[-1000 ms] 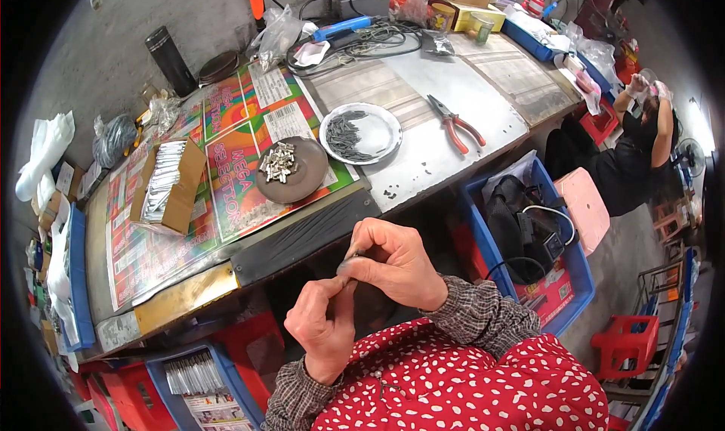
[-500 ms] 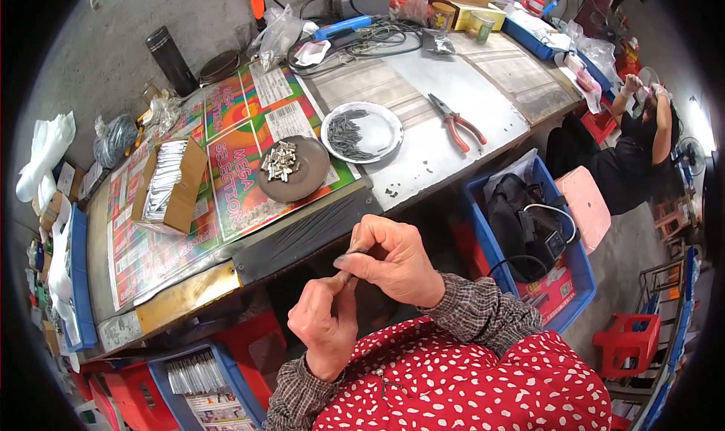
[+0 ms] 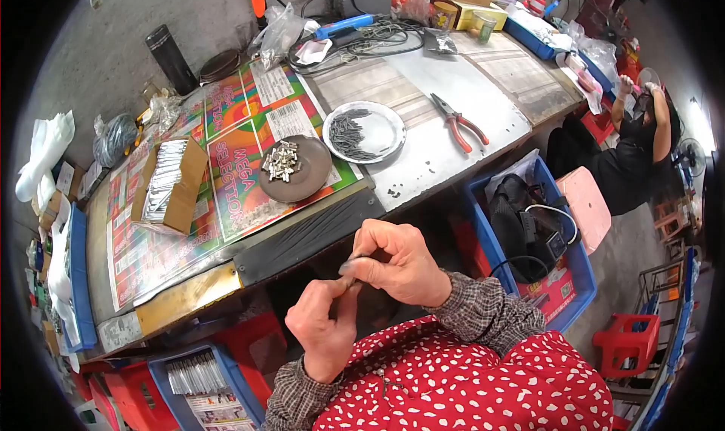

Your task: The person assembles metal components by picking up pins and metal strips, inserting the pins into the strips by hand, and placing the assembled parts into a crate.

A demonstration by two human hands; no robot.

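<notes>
In front of the table edge, my left hand (image 3: 325, 325) and my right hand (image 3: 400, 263) meet fingertip to fingertip. Both are closed in a pinch, and what they grip is too small and covered to make out. Beyond them a brown plate (image 3: 310, 185) carries a pile of short metal cylinders (image 3: 280, 161). Right of it, a white plate (image 3: 389, 132) holds thin dark grey sticks (image 3: 350, 132). Pliers with red handles (image 3: 459, 123) lie farther right on the table, jaws pointing away from me.
A cardboard box (image 3: 192, 189) of slim white packets stands at left. Dark crumbs dot the table edge. Blue crates (image 3: 583, 302) flank me, the right one holding a black bag (image 3: 521, 216). Cables (image 3: 393, 38) lie at the back. Another person (image 3: 623, 159) sits far right, arms raised.
My right hand has shifted slightly right and down, its thumb tip moving a little away from the left fingers. Both hands stay pinched together.
</notes>
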